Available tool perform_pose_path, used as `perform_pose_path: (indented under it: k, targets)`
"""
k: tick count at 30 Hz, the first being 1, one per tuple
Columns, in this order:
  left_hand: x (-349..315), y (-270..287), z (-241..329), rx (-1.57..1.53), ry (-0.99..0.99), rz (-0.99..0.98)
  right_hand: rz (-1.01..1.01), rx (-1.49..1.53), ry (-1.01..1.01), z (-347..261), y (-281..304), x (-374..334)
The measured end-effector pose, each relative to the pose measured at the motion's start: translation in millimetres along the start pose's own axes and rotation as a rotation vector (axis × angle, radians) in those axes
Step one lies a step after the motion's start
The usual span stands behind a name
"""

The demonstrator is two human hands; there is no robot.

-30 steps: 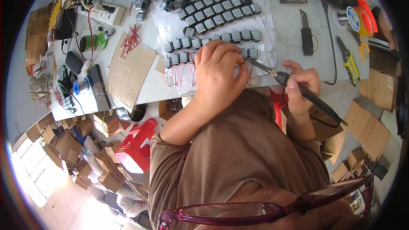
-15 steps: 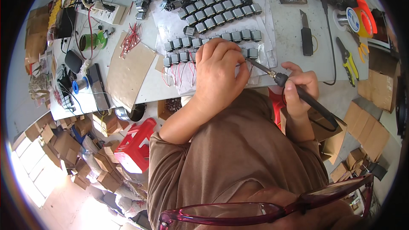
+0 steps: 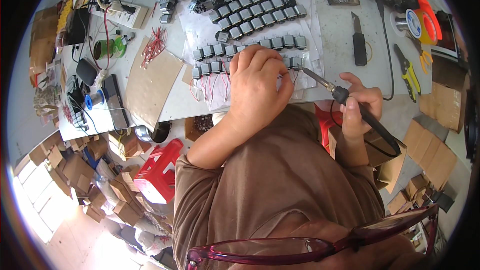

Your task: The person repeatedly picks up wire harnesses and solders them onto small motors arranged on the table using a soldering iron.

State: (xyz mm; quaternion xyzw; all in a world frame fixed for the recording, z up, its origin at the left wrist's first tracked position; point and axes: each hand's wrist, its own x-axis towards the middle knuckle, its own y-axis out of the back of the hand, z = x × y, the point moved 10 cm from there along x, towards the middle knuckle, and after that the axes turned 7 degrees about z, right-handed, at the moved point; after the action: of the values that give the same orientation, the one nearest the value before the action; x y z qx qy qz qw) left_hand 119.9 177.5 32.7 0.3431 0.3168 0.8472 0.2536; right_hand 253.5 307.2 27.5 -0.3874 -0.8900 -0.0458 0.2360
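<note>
My right hand [image 3: 364, 107] grips a soldering iron [image 3: 376, 123] by its black handle, with the metal tip pointing left at the end of the nearest row of small motors [image 3: 205, 69]. Over the middle of that row lies my left hand [image 3: 257, 82], its fingers curled and the thumb pinched against them on a thin wire; most of the wire is hidden. Thin red and white wires hang from the motors at the left of this row. Behind it runs a second row of motors [image 3: 277, 43], partly covered by my fingers.
Farther back stand several more rows of motors [image 3: 255, 10]. On the right lie a utility knife [image 3: 359, 45], yellow-handled cutters [image 3: 411, 72] and a solder spool [image 3: 400, 24]. Left are red wires [image 3: 154, 45] on cardboard [image 3: 150, 87] and a power strip [image 3: 122, 16]. A red stool [image 3: 159, 172] stands below.
My right hand has moved the soldering iron slightly to the right, drawing its tip away from my left fingertips. The left hand stays in place.
</note>
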Motion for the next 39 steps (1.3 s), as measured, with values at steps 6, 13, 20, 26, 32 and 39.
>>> perform_pose_path:
  k: [6,13,20,26,32,39]
  targets:
    - [-1,-3,1,0.014,-0.008,0.010,0.003,0.015,-0.007,2,2,2]
    - [-7,24,18,-0.034,-0.105,-0.011,0.156,-0.027,-0.025,7,15,5]
    - [-22,134,-119,0.400,0.106,0.248,0.090,-0.059,0.008,-3,-22,25]
    - [1,166,-163,0.410,0.184,0.219,0.080,-0.005,-0.051,9,-43,36]
    - [6,117,-91,0.035,-0.058,0.070,0.092,-0.005,-0.016,4,-66,51]
    - [-6,92,-70,0.022,-0.129,-0.055,0.066,0.026,-0.059,12,-64,47]
